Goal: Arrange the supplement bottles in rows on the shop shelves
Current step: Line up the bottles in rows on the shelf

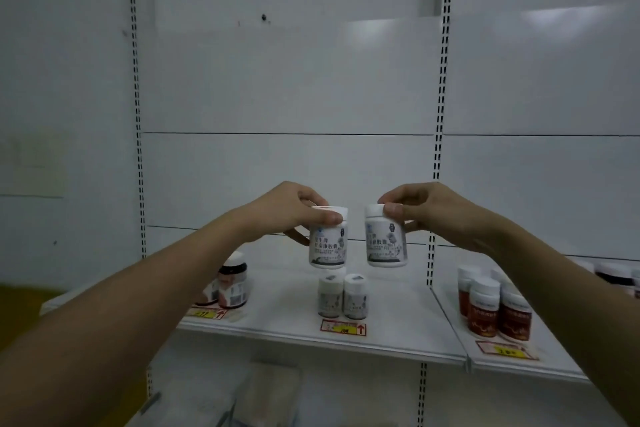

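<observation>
Two white supplement bottles hang in the air above the middle shelf [277, 315], side by side and upright, labels facing the camera. The left hand [291, 210] grips the left white bottle [327, 241] by its cap, thumb across the front and fingers curled behind. The right hand [426, 210] pinches the right white bottle [386, 239] at the cap in the same way. Neither bottle touches the shelf.

Directly below them stand two smaller-looking white bottles [343, 295], touching each other near the shelf's front edge, above a red and yellow price tag [343, 326]. The step in hand appears to be setting the held pair down behind that standing pair to lengthen the rows. To do it well, the person would likely lower both bottles straight down with the labels kept forward, line each one up behind a front bottle, and let go only once the bases sit flat, since a grip at the cap lets a bottle swing or tip.

Counted: four white bottles, two held and two standing. At the left end of the shelf stand dark bottles [232, 282], about two, partly hidden by the left forearm. On the neighbouring shelf to the right stand red-labelled bottles [498, 308], at least four, with more dark ones [613, 274] behind the right arm, too hidden to count.
</observation>
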The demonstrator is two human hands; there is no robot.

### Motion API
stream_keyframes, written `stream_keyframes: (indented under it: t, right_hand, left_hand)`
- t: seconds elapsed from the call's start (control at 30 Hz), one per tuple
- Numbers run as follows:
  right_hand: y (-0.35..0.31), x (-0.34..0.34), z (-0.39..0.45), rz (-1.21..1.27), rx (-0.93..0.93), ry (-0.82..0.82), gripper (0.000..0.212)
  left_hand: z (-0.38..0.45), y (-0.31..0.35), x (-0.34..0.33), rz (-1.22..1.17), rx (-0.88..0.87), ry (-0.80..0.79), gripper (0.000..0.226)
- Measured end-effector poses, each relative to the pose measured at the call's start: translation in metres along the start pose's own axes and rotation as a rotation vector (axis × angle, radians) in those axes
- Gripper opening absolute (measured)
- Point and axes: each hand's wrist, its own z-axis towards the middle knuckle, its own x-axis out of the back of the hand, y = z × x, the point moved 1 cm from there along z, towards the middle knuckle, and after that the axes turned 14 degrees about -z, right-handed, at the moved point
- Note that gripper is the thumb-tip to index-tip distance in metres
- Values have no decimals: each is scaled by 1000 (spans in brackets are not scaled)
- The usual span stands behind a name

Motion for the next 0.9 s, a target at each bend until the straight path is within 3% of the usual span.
stream_keyframes:
  t: [0.3, 0.57, 0.67, 0.9]
  right_hand:
    - [27, 13, 57, -110, -83, -164, 32]
    - [103, 6, 136, -415, -43, -242, 28]
    - [134, -2, 153, -422, -65, -268, 33]
    - [167, -45, 176, -535, -167, -442, 43]
  left_hand:
    - [68, -29, 13, 7, -23, 8, 33]
    - [151, -73, 15, 89, 39, 21, 35]
    - [178, -80, 23, 90, 23, 14, 34]
    - [212, -117, 30, 224, 119, -181, 36]
